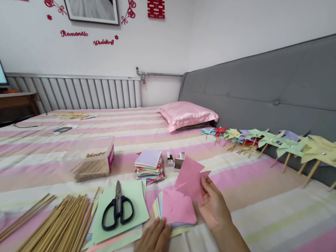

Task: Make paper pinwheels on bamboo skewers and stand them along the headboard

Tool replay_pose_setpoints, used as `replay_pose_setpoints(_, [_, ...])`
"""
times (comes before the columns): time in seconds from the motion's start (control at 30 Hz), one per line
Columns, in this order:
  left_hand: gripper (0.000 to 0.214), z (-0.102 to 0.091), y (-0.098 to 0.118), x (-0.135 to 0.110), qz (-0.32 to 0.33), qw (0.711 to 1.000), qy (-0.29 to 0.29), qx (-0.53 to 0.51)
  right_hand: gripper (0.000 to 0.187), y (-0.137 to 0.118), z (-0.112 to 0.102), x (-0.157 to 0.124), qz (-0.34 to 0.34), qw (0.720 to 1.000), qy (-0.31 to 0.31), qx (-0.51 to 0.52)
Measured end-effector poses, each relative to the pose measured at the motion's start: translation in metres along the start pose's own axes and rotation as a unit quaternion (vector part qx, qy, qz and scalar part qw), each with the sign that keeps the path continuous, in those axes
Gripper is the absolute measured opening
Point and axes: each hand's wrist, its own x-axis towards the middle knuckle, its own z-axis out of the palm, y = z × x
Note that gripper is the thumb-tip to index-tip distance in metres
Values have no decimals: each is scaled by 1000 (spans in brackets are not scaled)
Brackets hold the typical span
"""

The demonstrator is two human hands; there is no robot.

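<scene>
Completed pinwheels [323,153] line the headboard [257,80]; sticks [58,223] lie unattached, the right hand [215,202] grasping a cut pink sheet [190,177], the left hand [153,244] flat, unclenched against the paper stack [178,208].

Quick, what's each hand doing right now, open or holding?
Left hand: open, palm down, fingertips at the pink-topped paper stack.
Right hand: closed, holding a pink sheet.

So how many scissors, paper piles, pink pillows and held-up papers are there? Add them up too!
Scissors: 1 pair
Paper piles: 3 (lavender-topped pile, green-topped pile, pink-topped pile)
Pink pillow: 1
Pink sheet in right hand: 1
Total: 6
</scene>
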Motion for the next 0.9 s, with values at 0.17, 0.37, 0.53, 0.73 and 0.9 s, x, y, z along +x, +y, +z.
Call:
replay_pose_setpoints(0.17, [42, 3, 0, -2, -4, 1000, 3, -12, 15, 0, -1, 1, 2, 999, 4, 31])
replay_pose_setpoints(0.37, [45, 4, -6, -8, -60, 994, 8, -86, 22, 3, 7, -7, -19, 999, -45, 22])
replay_pose_setpoints(0.53, [43, -1, -3, -8, -259, 890, -7, -376, 17, 11, 15, -22, -47, 994, -94, -31])
replay_pose_setpoints(0.73, [47, -27, -15, 7, -424, 357, 118, -824, 6, 18, 28, -53, -197, 839, -345, -373])
replay_pose_setpoints(0.9, [51, -60, -28, 11, -361, 277, 157, -877, 19, 21, 28, -59, -222, 750, -384, -491])
